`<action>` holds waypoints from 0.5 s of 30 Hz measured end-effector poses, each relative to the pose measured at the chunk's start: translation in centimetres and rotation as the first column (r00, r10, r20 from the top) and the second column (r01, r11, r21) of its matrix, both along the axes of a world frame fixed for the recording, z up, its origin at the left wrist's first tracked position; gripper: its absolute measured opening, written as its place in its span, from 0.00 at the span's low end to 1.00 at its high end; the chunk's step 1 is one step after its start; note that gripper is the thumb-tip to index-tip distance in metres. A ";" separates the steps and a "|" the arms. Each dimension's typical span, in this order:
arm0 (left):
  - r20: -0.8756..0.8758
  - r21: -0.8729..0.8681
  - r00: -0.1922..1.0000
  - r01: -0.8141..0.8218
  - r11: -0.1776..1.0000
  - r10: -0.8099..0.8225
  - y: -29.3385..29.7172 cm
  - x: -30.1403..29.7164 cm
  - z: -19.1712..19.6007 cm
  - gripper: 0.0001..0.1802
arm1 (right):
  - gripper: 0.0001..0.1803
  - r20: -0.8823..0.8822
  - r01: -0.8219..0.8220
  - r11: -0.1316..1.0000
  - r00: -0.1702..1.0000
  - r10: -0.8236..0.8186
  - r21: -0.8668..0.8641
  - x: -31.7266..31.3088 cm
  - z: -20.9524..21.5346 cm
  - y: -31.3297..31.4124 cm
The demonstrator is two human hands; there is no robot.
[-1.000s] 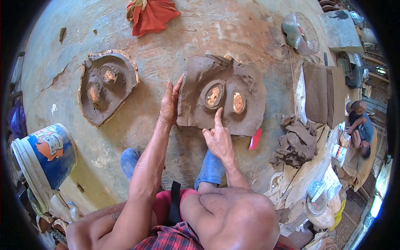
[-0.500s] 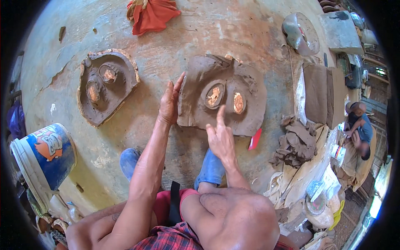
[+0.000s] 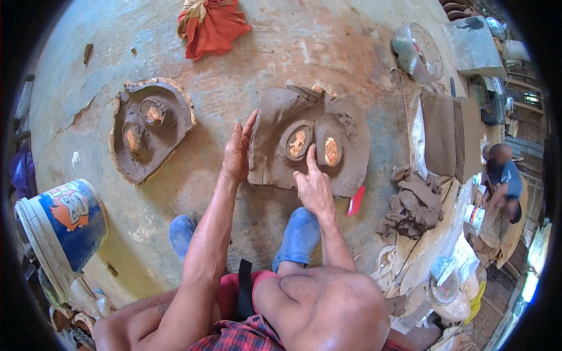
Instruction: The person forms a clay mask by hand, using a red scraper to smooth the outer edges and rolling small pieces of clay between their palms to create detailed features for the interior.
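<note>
In front of me lies a wide sheet of brown clay (image 3: 272,168), draped over a mould with two raised oval openings that show orange-pink material inside. My left hand (image 3: 237,153) stands on edge along the sheet's left side, fingers stretched out, holding nothing. With its index finger extended, my right hand (image 3: 316,190) presses into the groove between the two ovals; the thumb is apart and the other fingers are curled. A red flat tool (image 3: 355,201) sticks out from under the sheet's lower right corner. To the left is a second clay-lined mould (image 3: 139,166) with two similar ovals.
A red cloth bundle (image 3: 213,29) lies at the far side. On the right are a metal basin (image 3: 404,54), a clay block (image 3: 440,134) and a torn clay heap (image 3: 413,207). A white-and-blue bucket (image 3: 79,225) stands left. Another person (image 3: 508,181) sits far right.
My right index finger has slid a little farther up the groove between the ovals. My left hand stays along the sheet's left edge. The whole view has shifted slightly.
</note>
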State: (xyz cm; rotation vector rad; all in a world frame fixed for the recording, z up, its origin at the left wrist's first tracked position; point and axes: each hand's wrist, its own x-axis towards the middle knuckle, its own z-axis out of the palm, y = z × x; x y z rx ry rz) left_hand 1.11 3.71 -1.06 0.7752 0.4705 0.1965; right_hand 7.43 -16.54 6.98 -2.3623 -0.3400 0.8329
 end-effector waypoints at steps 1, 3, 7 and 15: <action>-0.004 -0.001 1.000 0.000 1.000 0.000 0.0 -0.1 0.1 0.44 | 0.48 -0.004 0.000 1.000 1.000 0.000 -0.001 0.2 0.3 0.1; 0.004 -0.102 1.000 0.011 0.995 -0.011 0.1 -0.3 0.4 0.44 | 0.45 -0.141 0.031 0.999 0.990 -0.030 0.009 1.5 1.2 0.2; -0.039 0.000 0.999 0.002 1.000 -0.002 -0.1 -0.2 0.8 0.44 | 0.45 0.036 0.001 1.000 0.999 -0.001 0.021 4.3 1.8 0.5; -0.004 -0.145 1.000 -0.030 0.989 0.029 0.4 -0.5 0.5 0.42 | 0.49 -0.172 -0.061 0.997 0.984 0.051 -0.056 6.0 2.7 2.8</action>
